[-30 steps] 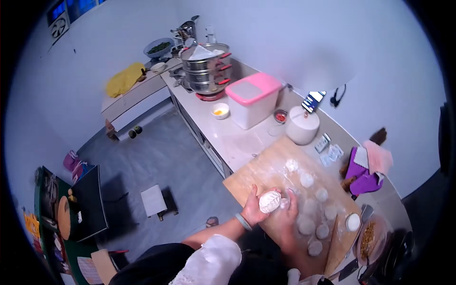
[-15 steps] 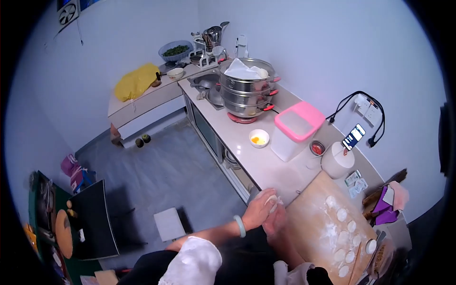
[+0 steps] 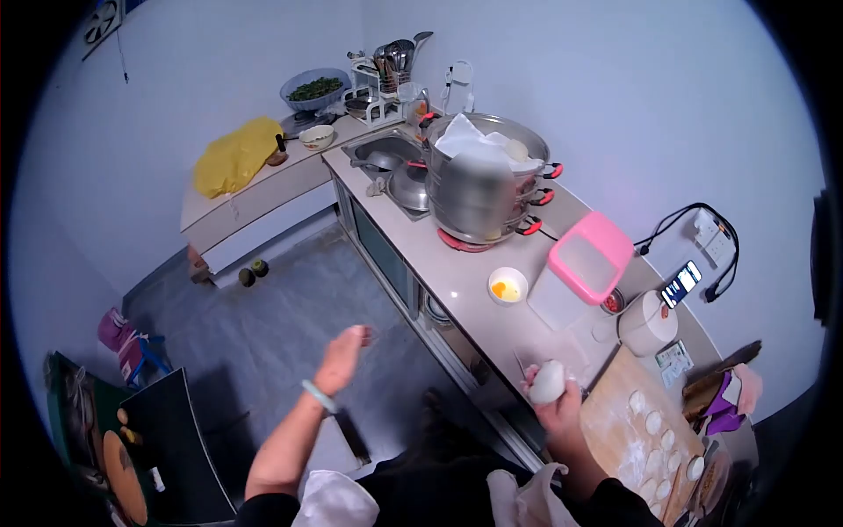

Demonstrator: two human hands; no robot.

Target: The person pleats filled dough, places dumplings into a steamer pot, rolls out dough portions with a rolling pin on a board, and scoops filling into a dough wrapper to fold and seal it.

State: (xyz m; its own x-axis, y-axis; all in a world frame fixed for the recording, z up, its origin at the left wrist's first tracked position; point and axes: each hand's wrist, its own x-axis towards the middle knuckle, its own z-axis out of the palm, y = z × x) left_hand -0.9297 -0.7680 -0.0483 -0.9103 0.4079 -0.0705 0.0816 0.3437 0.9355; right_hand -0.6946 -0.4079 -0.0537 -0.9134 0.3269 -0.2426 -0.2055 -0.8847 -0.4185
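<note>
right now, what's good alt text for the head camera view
The right hand holds a round, white dough piece near a flour-dusted, tan wooden board bearing white dough rounds. The left hand, apparently empty, is over grey floor; a tiered silver metal steamer stands on the pale counter.

A smooth, pale bangle (image 3: 320, 397), whitish with a faint green tint, rings the wrist of the left hand (image 3: 342, 362), left of the frame's centre. The left forearm is bare up to a black sleeve (image 3: 266, 510) at the bottom edge. The right hand (image 3: 565, 415) and forearm are bare too, meeting a matching black sleeve (image 3: 620, 504) at lower right. Black clothing (image 3: 426, 487) fills the bottom centre. Two pieces of white fabric show against it: a rounded, crumpled left piece (image 3: 336, 501) and a creased, loosely folded right piece (image 3: 529, 502).
</note>
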